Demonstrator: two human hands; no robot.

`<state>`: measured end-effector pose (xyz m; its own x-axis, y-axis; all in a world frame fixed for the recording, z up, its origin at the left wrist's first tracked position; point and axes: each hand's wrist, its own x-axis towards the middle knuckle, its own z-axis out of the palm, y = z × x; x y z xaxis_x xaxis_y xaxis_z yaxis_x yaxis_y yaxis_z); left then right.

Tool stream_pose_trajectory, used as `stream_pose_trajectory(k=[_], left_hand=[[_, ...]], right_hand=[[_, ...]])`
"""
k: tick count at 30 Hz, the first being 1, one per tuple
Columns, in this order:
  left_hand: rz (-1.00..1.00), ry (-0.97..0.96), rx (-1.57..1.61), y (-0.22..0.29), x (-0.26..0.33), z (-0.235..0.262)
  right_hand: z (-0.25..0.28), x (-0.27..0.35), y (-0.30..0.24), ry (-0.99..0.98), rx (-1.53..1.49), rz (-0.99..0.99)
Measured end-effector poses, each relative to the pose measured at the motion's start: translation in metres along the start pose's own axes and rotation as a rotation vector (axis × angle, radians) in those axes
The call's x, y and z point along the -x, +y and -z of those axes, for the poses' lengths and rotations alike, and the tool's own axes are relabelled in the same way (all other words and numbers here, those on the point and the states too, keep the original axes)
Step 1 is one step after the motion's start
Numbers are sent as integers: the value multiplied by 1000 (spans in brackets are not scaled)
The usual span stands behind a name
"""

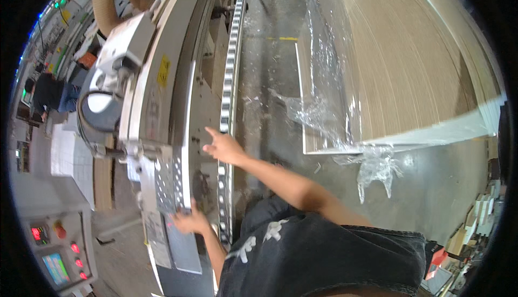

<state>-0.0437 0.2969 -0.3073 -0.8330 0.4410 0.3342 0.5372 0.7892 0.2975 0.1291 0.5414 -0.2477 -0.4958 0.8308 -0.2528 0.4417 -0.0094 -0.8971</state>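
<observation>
In front of me runs a long woodworking machine point(145, 86) with a pale housing. A narrow white strip point(187, 151) lies lengthwise along its bed. My left hand point(191, 221) is at the near end of this strip, beside a dark plate with light dots point(170, 183). Its thumb and fingers are apart, slightly blurred, and I see nothing held. Farther along, my right hand point(225, 148) reaches over the roller track point(226, 89) toward the machine's side. Its index finger is stretched out and nothing is in it; whether it touches the machine I cannot tell.
A tall stack of wood-coloured boards point(404, 65), partly wrapped in clear film point(324, 108), stands at right. Loose plastic point(376, 173) lies on the floor. At lower left is a control panel point(59, 251) with lit buttons. Another person point(51, 94) stands at far left.
</observation>
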Motion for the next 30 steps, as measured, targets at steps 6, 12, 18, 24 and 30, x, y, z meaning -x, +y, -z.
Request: stream_pose_trajectory(k=[6,12,18,24,30], left_hand=[[-245,-277,205,30,18,22],[-574,-544,849,131,85,137],[-1394,-175,1208,300,94,332],[-1842,203,1128,445,168,476],[-1936,319,814,550,220,513]], right_hand=[[20,186,74,76,185,-40],[43,338,115,269,45,-216],[47,391,141,359,-64,-124],[80,440,168,494,34,48],[129,511,172,508,-193,29]])
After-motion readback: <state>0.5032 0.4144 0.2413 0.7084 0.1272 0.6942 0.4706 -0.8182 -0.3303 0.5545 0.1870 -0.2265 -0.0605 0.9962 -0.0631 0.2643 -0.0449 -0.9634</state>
